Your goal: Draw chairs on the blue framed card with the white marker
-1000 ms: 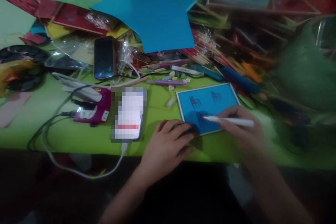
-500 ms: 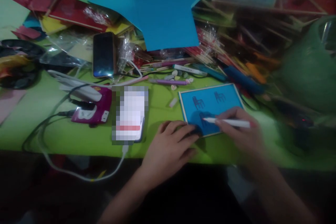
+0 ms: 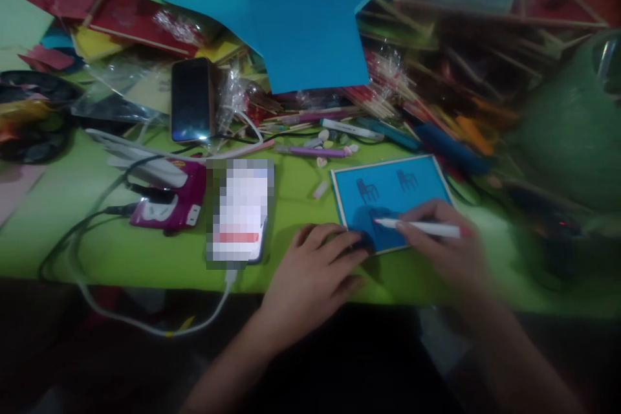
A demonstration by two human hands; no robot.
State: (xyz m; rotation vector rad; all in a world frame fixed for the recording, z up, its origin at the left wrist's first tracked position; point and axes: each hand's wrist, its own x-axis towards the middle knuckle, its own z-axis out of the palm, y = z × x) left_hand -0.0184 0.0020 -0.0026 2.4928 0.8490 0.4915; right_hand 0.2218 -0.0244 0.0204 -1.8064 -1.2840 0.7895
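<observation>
A small blue card (image 3: 417, 191) with a pale border lies on the green tabletop, with two dark chair drawings near its top edge. My right hand (image 3: 449, 246) is closed on a white pen (image 3: 422, 227) whose tip touches the card's lower left part, where a third drawing shows. My left hand (image 3: 315, 275) lies flat with its fingers stretched out, the fingertips pressing on the card's lower left corner.
A phone with a lit, blurred screen (image 3: 240, 210) lies left of my hand, its white cable (image 3: 145, 323) hanging off the edge. A magenta box (image 3: 167, 204), a dark phone (image 3: 191, 100), blue paper sheets (image 3: 301, 19), markers, sticks and a green container (image 3: 572, 123) crowd the table.
The pen tip has shifted a little on the card's lower left part. My left hand stays on the corner. The view has tilted slightly.
</observation>
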